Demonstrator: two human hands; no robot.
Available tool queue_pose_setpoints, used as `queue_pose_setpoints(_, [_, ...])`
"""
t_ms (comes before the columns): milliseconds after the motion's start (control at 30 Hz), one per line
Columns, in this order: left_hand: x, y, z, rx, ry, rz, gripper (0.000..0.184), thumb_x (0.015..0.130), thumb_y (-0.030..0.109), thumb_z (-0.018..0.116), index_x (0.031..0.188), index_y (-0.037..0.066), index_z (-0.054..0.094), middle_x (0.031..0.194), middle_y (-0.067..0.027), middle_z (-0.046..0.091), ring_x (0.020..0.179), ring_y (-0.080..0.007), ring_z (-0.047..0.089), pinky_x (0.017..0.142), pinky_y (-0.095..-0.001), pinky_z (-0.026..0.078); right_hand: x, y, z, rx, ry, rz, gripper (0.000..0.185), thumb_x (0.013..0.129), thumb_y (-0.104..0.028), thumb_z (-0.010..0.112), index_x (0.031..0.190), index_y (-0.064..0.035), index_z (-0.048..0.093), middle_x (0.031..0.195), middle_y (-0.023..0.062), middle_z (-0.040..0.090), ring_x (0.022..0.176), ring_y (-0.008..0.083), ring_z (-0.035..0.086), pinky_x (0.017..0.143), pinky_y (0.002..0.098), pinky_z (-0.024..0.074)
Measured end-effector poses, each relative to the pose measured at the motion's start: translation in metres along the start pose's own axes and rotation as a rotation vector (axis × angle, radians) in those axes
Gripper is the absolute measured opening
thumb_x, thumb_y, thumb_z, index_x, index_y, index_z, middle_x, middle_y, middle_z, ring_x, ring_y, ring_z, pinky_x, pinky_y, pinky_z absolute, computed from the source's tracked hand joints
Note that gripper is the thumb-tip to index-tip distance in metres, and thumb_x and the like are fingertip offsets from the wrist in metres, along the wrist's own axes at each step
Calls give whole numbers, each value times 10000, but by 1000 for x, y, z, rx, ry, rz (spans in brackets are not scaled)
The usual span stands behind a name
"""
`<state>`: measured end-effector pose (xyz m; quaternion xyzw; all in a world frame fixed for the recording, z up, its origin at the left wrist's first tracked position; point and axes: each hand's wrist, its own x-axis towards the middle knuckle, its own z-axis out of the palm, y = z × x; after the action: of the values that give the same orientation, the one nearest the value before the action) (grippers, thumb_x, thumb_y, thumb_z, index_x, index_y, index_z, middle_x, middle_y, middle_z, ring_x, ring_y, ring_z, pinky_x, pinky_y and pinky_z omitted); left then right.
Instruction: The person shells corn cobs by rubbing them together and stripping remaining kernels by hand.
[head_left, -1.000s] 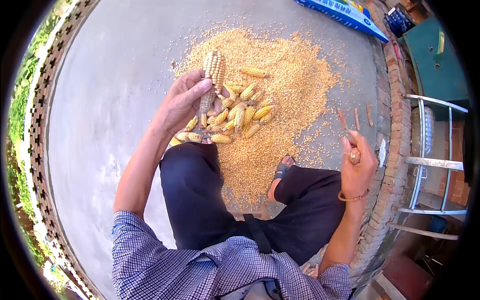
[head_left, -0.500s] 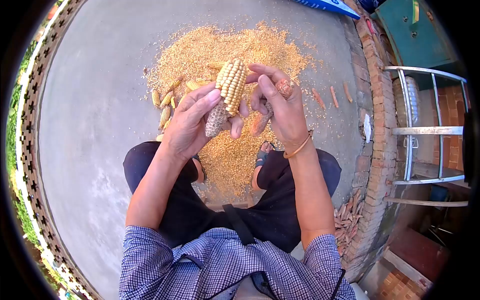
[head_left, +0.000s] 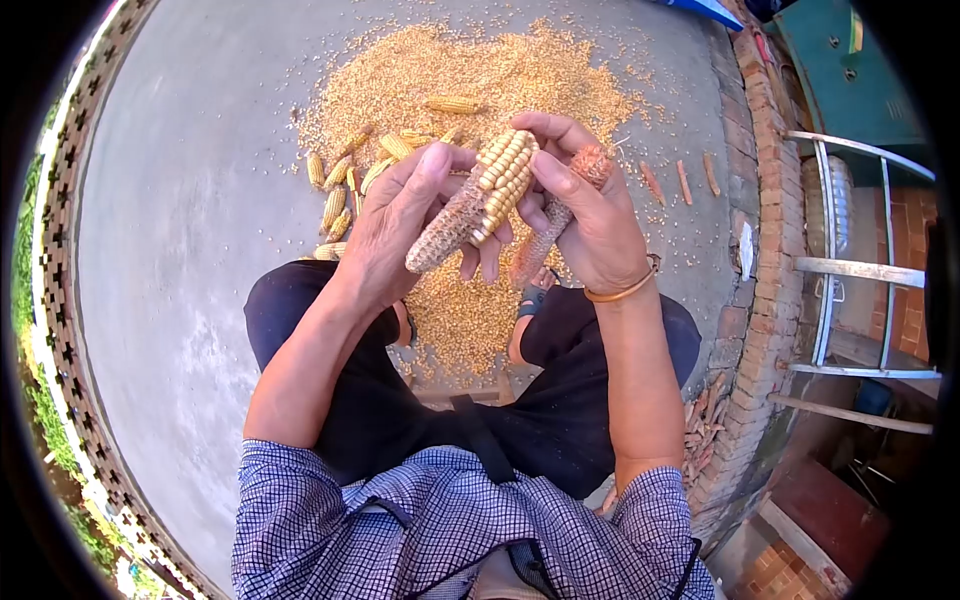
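My left hand (head_left: 385, 225) is closed around a corn ear (head_left: 508, 172) bearing rows of yellow kernels. A bare, pitted stretch of cob (head_left: 448, 228) runs along its lower left; I cannot tell whether both are one piece. Closed round a reddish bare corncob (head_left: 592, 166), my right hand (head_left: 605, 235) also has its thumb and forefinger at the upper end of the kernelled ear. The lower part of that corncob shows below the fingers. Both hands are close together above a spread of loose kernels (head_left: 470, 75).
Several unshelled ears (head_left: 335, 208) lie on the concrete floor (head_left: 170, 250) at the left. Bare cobs (head_left: 685, 183) lie at the right, with a heap of cobs (head_left: 703, 430) by the low brick edge (head_left: 775, 270). Beyond it stands a metal rail frame (head_left: 860, 265).
The corn ear has tilted to the right and turned, showing more bare cob. My right thumb and forefinger have come onto its upper end. The view has shifted slightly.
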<state>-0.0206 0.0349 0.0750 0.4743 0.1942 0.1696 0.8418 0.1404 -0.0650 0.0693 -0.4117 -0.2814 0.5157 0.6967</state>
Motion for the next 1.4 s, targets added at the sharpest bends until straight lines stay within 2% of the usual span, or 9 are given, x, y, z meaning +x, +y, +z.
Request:
queue_pose_setpoints(67, [1,-3,-1,-50,22,47,486,1047,403,303,1173,-40,459,819,-221,636,575,-246,653,484,-299,540,-1,1,-1,47,17,-26,326,950,-130,593,1234,16,528,919,51,626,713,86,598,606,209,482])
queue_pose_setpoints(200, [1,2,-3,-90,-40,80,487,1044,352,322,1275,-60,436,820,-231,632,596,-270,658,503,-313,544,-2,1,-2,95,9,-47,319,951,-124,585,1227,22,521,963,84,644,774,129,644,672,240,536])
queue_pose_setpoints(433, [0,-6,-5,-97,-122,234,475,902,39,630,1340,-42,465,997,-141,663,769,-192,653,673,-301,556,-6,5,-4,157,-11,-93,302,940,-91,591,1209,24,513,1031,129,653,855,190,683,760,305,582])
queue_pose_setpoints(667, [1,-7,-10,-78,-113,231,494,869,114,709,1306,-22,522,1014,-95,675,762,-140,637,694,-265,518,-8,5,-1,90,-47,-79,271,916,-98,629,1147,12,538,1035,139,653,831,199,686,720,298,579])
queue_pose_setpoints(767, [-1,-10,-15,-22,-53,195,623,848,260,738,1331,-43,485,1124,-107,656,823,-143,631,704,-282,494,-10,3,-2,68,-95,-26,257,899,-95,654,1107,10,545,1042,134,643,807,185,681,684,282,566])
queue_pose_setpoints(867, [-2,-9,-15,-46,-27,238,484,873,176,717,1288,2,539,1128,-79,654,997,-147,611,847,-311,500,-12,7,3,42,-49,-51,252,886,-80,670,1087,7,544,1029,122,634,778,164,670,658,265,554])
queue_pose_setpoints(1067, [0,-4,-12,-75,6,233,655,871,238,700,1383,-46,407,1252,-135,585,1191,-238,560,1075,-425,387,-14,12,12,-131,6,-202,275,852,6,690,1087,5,547,1032,95,607,816,145,659,685,250,553])
queue_pose_setpoints(1267, [4,-4,-10,-131,1,197,663,917,278,586,1419,-71,328,1239,-189,572,1189,-260,555,1074,-431,389,-16,13,19,-488,39,-389,327,804,78,712,1078,8,548,1061,94,574,889,124,633,756,241,541])
queue_pose_setpoints(1400, [9,-4,-10,-289,-33,155,640,927,292,526,1423,-60,326,1181,-181,574,1093,-248,578,974,-401,452,-18,8,17,-439,52,-332,250,859,27,679,1073,14,552,978,90,617,788,91,630,624,208,500])
